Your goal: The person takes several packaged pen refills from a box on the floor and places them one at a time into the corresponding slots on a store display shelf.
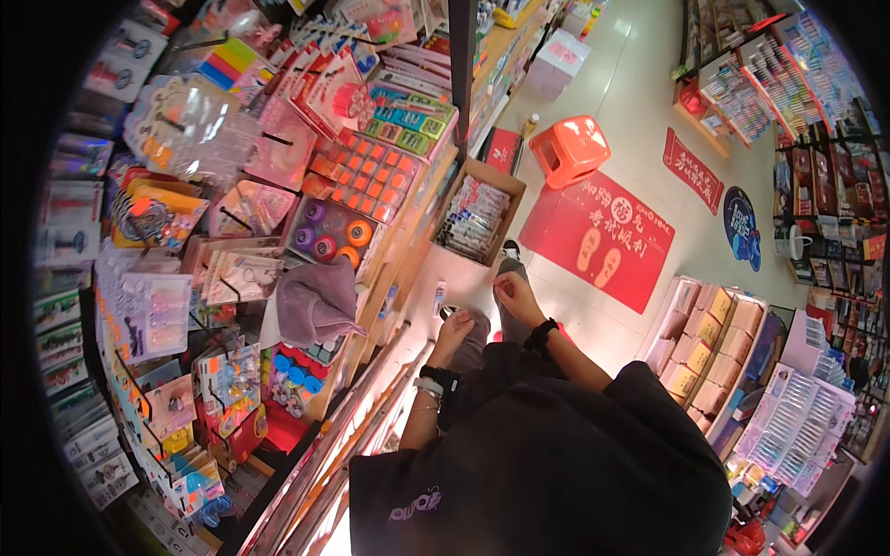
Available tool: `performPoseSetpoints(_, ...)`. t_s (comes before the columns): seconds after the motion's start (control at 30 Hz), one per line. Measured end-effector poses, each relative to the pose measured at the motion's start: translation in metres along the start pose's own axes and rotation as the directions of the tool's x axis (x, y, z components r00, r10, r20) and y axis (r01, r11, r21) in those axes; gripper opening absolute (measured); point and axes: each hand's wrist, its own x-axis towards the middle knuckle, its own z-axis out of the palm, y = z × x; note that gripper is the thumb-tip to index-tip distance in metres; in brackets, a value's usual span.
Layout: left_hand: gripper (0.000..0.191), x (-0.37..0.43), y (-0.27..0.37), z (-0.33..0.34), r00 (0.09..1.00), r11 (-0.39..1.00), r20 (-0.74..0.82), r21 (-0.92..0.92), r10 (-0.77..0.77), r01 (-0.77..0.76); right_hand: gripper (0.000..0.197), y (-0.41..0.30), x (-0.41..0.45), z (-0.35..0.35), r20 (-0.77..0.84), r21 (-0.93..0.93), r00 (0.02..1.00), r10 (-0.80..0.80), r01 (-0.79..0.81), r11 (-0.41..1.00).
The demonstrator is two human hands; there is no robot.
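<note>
My left hand (455,330) rests over my left thigh near the knee, its fingers loosely curled with no object visible in it. Over the other knee is my right hand (513,292), fingers bent; whether something small lies between them cannot be told. Both wrists wear dark bands, the left also a light bracelet. A purple-grey cloth (320,302) lies on the display shelf to the left of my hands. Beyond my feet on the floor stands a cardboard box (476,212) of packaged pens or similar stationery.
An orange plastic stool (571,149) stands by a red floor mat (605,236). Hanging packets and a tray of toy wheels (334,233) fill the left shelf. Boxed goods (709,347) stand at right. A small tube (440,297) is on the floor near my left foot.
</note>
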Motion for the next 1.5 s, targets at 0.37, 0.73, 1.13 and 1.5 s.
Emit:
performPoseSetpoints(0.37,0.037,0.045,-0.121,-0.007,0.957,0.912,-0.255,0.345,-0.136,0.222,0.011,0.117,0.013,-0.035,0.294,-0.168,0.911,0.289,-0.248,0.954)
performPoseSetpoints(0.73,0.039,0.219,-0.308,-0.003,0.926,0.727,-0.312,0.582,-0.213,0.364,0.009,0.35,0.085,-0.03,0.522,-0.69,0.711,0.47,0.029,0.723)
performPoseSetpoints(1.13,0.049,0.366,-0.503,-0.031,0.938,0.455,-0.341,0.826,-0.067,0.333,0.016,0.6,0.084,0.07,0.462,-0.783,0.742,0.486,0.084,0.616)
performPoseSetpoints(1.5,0.041,0.395,-0.671,-0.107,0.838,0.407,-0.539,0.751,-0.077,0.52,0.016,0.766,0.062,0.207,0.432,-0.827,0.864,0.26,0.265,0.496)
